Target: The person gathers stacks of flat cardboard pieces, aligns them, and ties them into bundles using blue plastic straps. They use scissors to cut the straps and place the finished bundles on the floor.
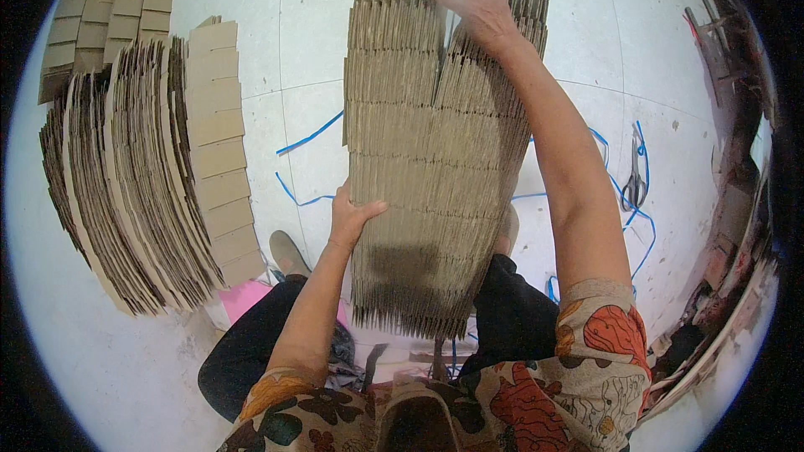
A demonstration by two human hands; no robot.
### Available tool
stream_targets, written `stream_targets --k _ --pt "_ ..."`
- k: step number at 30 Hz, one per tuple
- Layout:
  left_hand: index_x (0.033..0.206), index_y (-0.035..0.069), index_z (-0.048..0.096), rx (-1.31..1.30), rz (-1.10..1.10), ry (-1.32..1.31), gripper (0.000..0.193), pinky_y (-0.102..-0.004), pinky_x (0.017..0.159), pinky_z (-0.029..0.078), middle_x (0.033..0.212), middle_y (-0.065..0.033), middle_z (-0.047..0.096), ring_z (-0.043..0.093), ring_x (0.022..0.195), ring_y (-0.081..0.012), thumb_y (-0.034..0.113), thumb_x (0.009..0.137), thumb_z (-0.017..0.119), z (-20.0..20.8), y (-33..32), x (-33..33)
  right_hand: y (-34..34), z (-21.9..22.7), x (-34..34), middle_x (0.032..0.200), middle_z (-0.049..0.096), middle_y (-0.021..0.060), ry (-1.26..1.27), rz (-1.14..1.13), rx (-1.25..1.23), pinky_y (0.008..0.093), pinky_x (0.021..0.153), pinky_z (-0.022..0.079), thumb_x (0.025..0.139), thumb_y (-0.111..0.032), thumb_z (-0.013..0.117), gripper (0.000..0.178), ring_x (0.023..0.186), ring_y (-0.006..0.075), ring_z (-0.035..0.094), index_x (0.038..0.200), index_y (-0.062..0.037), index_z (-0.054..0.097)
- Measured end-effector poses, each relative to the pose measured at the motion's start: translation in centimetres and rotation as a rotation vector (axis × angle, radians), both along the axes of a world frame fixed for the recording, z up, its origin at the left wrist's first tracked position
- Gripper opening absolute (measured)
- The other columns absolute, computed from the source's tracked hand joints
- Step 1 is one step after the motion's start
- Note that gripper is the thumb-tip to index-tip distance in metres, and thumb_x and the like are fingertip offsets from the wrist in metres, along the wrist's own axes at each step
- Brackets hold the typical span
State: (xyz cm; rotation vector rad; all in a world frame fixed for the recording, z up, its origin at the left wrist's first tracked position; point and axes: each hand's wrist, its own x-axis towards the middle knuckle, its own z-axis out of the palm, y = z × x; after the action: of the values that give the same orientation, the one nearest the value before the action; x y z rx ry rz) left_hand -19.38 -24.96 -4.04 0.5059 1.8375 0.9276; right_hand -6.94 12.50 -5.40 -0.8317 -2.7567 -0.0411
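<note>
Head view of two bare hands at an upright-edged cardboard stack (402, 167). Hidden or unclear parts: the fingers of the left hand (352, 218) pass mostly out of sight beyond the stack's edge, only the thumb lying plainly on top, so how firmly they close cannot be told. Fingertips of the right hand (481, 17) are hard to make out among the upper edges. Blue strap (311, 134) emerges at both sides of the stack, its middle covered. At 8 o'clock, the pink sheet (243, 300) is partly covered by a leg; at 3 o'clock, the dark clutter (737, 226) blurs into the rim. Tied bundles (117, 8) at 10 o'clock are cut off above.

Position: the stack extends toward 2 o'clock from the left hand and toward 6 to 7 o'clock from the right. The right hand is spread wide over a wedge-shaped gap, thumb reaching toward 9 o'clock onto the left section, other fingers bent at the right section's top. Scissors (636, 190) lie at 3 o'clock, beside strap; further cardboard rows (138, 176) stand at 9 o'clock.

Markings: visible cardboard faces are plain brown.
</note>
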Motion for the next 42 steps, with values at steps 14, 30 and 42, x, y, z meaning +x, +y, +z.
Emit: stream_targets --k 14,30,42 --pt "0.106 -0.002 0.057 0.059 -0.002 0.001 0.059 -0.0312 0.078 0.045 0.093 -0.01 0.062 0.058 0.084 -0.0198 0.026 0.058 0.077 -0.4 -0.4 -0.2 0.9 -0.2 -2.0 0.091 0.056 0.0049 0.065 0.053 0.003 0.0495 0.1 0.027 0.082 0.0 0.041 0.041 0.093 0.022 0.056 0.116 -0.0207 0.051" --pt "0.109 0.0 0.056 0.03 0.002 0.001 0.062 -0.0318 0.08 0.045 0.095 -0.011 0.062 0.058 0.086 -0.021 0.021 0.055 0.077 -1.2 -0.8 -0.3 1.0 -0.4 -3.3 0.098 0.058 0.0088 0.074 0.071 -0.022 0.0541 0.103 0.023 0.085 -0.001 0.04 0.037 0.098 0.0266 0.055 0.118 -0.0151 0.051" --pt "0.107 -0.001 0.058 0.062 0.011 -0.053 0.062 -0.0317 0.079 0.045 0.093 -0.0103 0.063 0.059 0.086 -0.0202 0.028 0.056 0.078 -0.5 -0.3 -0.2 0.6 -0.5 -4.8 0.101 0.057 0.0069 0.14 0.122 0.134 0.0584 0.099 0.024 0.086 -0.004 0.04 0.04 0.099 0.0282 0.055 0.121 -0.0203 0.049"
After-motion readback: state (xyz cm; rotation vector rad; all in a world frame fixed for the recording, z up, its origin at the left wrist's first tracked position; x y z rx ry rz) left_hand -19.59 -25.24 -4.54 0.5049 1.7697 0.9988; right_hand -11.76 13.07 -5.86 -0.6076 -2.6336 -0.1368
